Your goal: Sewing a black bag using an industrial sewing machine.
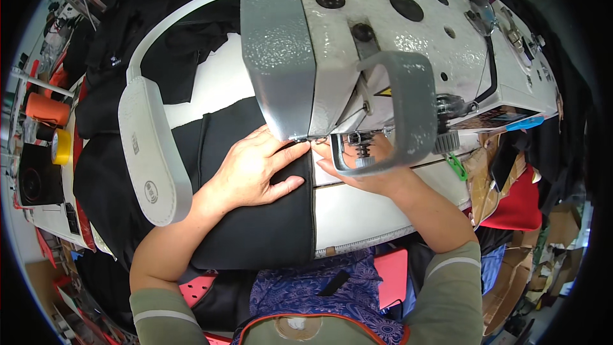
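Note:
A piece of black fabric (pixel 255 236) lies on the white bed of a sewing machine (pixel 281 38), its right edge running straight toward the needle area. My left hand (pixel 252 169) rests on this fabric with fingers spread, the fingertips close to the machine head. Beside the fabric's edge, my right hand (pixel 367 166) reaches in from the right under the machine head. The grey guard and the thread tension parts cover most of its fingers, so I cannot make out whether it grips anything. The needle itself is hidden behind the head.
A white lamp (pixel 153 153) on a curved arm hangs over the fabric at the left. More black cloth (pixel 108 179) is heaped on the left and behind. Yellow tape (pixel 61 147) stands at the far left. Brown paper (pixel 488 179) and red cloth (pixel 517 204) lie at the right.

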Demonstrator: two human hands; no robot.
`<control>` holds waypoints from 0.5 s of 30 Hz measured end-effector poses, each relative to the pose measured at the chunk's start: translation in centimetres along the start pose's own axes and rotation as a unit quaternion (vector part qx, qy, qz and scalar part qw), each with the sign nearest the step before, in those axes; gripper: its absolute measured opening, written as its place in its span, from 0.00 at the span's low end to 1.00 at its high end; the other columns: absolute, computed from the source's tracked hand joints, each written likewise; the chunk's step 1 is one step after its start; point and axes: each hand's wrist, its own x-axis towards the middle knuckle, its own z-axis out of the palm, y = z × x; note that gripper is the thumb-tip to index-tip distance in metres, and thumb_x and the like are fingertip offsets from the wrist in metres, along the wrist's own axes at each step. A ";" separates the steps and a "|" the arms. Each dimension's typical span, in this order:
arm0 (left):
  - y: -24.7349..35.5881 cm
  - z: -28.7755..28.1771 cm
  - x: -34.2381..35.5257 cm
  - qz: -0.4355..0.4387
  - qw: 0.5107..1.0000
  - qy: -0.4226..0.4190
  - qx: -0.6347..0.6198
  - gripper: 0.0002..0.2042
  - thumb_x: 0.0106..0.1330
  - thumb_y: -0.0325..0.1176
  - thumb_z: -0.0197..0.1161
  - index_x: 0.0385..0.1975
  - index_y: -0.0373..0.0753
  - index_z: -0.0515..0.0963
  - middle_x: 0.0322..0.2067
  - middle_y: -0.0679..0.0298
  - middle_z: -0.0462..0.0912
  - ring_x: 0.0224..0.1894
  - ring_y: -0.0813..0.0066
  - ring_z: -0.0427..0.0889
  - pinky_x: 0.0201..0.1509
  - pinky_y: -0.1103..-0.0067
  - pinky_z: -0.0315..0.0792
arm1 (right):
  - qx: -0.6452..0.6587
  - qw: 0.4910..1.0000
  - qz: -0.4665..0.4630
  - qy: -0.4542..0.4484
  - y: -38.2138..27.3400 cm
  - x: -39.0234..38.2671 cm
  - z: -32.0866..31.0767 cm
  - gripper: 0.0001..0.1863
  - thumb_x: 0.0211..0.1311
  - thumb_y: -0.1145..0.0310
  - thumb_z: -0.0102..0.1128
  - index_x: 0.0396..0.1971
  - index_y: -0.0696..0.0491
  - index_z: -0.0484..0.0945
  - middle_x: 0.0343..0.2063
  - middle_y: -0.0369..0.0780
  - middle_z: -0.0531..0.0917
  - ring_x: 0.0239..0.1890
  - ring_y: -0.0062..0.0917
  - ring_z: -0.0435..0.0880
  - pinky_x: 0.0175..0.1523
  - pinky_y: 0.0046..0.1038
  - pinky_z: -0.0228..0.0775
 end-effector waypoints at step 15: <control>0.0 -0.3 0.0 0.005 1.000 -0.015 0.002 0.24 0.56 0.41 0.67 0.49 0.33 0.77 0.51 0.52 0.77 0.56 0.53 0.76 0.64 0.63 0.68 | -0.086 0.995 -0.048 0.012 0.7 -0.4 0.8 0.20 0.53 0.61 0.69 0.47 0.46 0.82 0.40 0.32 0.81 0.39 0.23 0.83 0.41 0.31 0.74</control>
